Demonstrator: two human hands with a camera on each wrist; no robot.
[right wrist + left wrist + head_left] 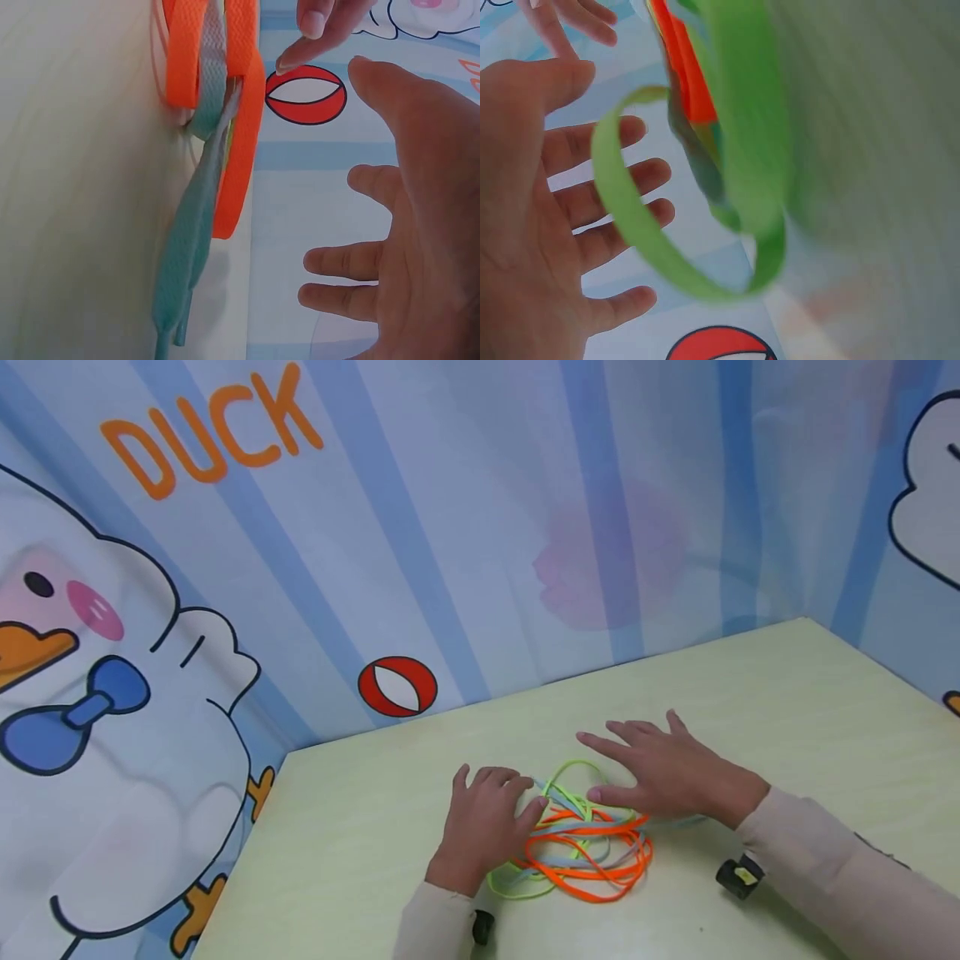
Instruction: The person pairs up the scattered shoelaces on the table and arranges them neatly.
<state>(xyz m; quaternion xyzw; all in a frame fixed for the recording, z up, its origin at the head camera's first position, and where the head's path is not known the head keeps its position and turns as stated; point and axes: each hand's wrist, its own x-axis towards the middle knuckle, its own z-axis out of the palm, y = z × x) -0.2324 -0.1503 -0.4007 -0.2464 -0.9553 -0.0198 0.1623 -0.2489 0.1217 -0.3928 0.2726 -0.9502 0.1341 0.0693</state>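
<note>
One word can be read, "DUCK", in big orange letters on the light-blue striped cloth wall. Below it, one big white cartoon duck with a blue bow and one red-and-white ball picture are shown.

A messy pile of flat cloth laces is set on the pale yellow table, between the two hands. Three colours can be counted: orange laces, bright green laces and pale blue laces. How many laces there are cannot be told, because they are all mixed up.

The left hand is held at the left edge of the pile, with its fingers apart and a little bent. The right hand is held just beside the pile on the other side, with its fingers spread wide. Nothing is gripped by either hand. Whether a lace is touched by the left hand cannot be told.

In the left wrist view, a green loop is seen in front of the left fingers; in the head view, those fingers are seen from the back. In the right wrist view, the weave of a blue lace and its narrow end can be seen close up. Two beige sleeves are seen only in the head view.
</note>
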